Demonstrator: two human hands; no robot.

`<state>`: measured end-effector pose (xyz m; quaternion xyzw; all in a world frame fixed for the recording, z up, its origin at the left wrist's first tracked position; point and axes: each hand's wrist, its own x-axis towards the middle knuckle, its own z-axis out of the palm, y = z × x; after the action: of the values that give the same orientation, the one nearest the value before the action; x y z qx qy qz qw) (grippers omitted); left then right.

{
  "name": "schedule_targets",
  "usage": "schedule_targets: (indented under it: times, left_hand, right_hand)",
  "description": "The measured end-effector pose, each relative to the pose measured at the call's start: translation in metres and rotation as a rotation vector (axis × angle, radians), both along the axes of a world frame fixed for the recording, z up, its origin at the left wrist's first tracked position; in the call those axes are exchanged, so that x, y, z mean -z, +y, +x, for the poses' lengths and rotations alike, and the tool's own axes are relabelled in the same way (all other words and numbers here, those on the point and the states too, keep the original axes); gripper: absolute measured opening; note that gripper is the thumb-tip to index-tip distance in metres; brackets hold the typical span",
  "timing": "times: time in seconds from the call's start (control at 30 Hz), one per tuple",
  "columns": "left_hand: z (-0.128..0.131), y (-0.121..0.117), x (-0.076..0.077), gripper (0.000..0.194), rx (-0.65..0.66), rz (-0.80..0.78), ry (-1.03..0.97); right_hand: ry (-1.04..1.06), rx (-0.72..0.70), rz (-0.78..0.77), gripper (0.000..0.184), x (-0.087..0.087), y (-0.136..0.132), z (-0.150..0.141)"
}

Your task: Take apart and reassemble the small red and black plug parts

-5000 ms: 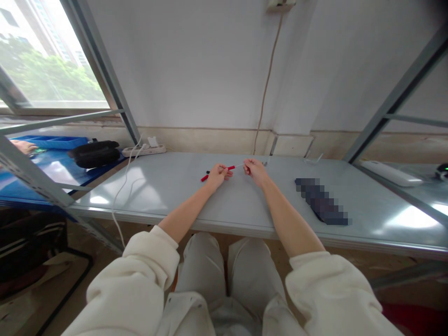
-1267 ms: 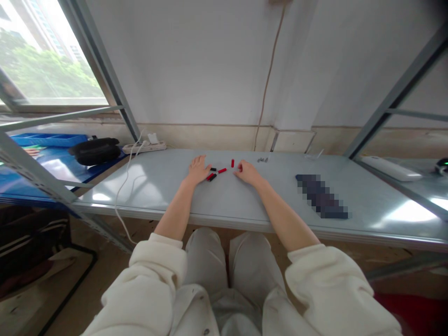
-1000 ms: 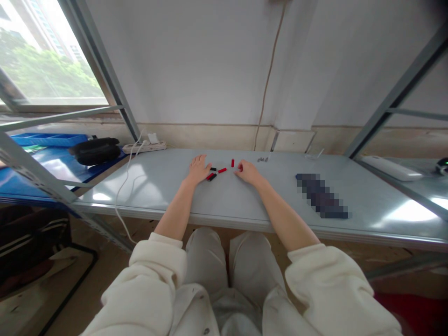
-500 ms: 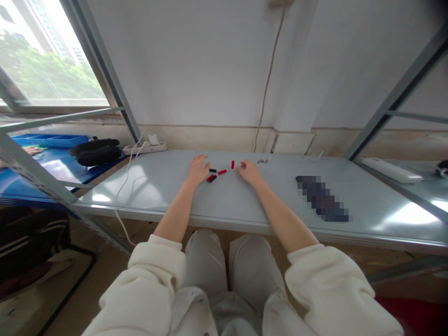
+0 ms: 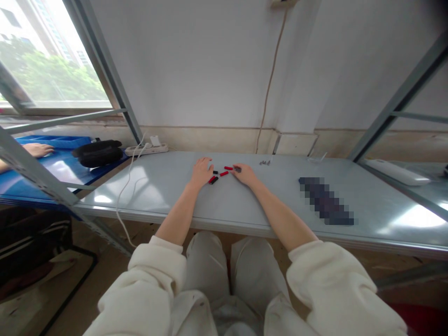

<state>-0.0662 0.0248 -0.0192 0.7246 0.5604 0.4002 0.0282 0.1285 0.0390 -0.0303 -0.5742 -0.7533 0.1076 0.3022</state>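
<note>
My left hand [image 5: 202, 171] lies on the grey tabletop, fingers spread, holding nothing. Close to its thumb are a black cylinder [image 5: 215, 172] and a touching pair, one red cylinder [image 5: 212, 179] and one black cylinder [image 5: 214, 180]. Curled low over the table, my right hand [image 5: 244, 174] has a small grey piece [image 5: 237, 169] at its fingers; its exact kind is too small to make out. Just left of those fingertips a red cylinder [image 5: 228, 168] lies on its side, and another red cylinder [image 5: 224, 174] rests a little nearer to me.
Several small grey pieces [image 5: 265, 163] lie behind my right hand. A blurred dark object [image 5: 325, 200] is at right, a clear plastic item [image 5: 318, 158] behind it. At left are a power strip [image 5: 147, 149], its cable, a black case [image 5: 98, 153] and another person's hand [image 5: 38, 149].
The red cylinder that stood upright beside my right hand now lies on its side. My right hand has shifted slightly. Another person's hand reaches further in at the far left.
</note>
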Motion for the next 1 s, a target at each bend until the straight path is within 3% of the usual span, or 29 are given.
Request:
schedule_targets:
  times: [0.37, 0.63, 0.8, 1.0]
  left_hand:
    - [0.019, -0.006, 0.005, 0.029, 0.135, 0.001, 0.105]
    - [0.019, -0.006, 0.004, 0.028, 0.135, 0.031, 0.131]
    - [0.025, -0.007, -0.004, 0.032, 0.145, 0.072, -0.039]
    - [0.053, -0.007, -0.036, 0.042, 0.16, 0.014, -0.438]
  right_hand:
    - [-0.079, 0.025, 0.068, 0.02, 0.006, 0.007, 0.002]
    - [-0.018, 0.067, 0.113, 0.009, 0.009, 0.01, 0.002]
    - [0.246, 0.099, 0.161, 0.006, -0.001, 0.008, 0.007]
    - [0.527, -0.177, 0.228, 0.014, -0.026, -0.005, 0.011]
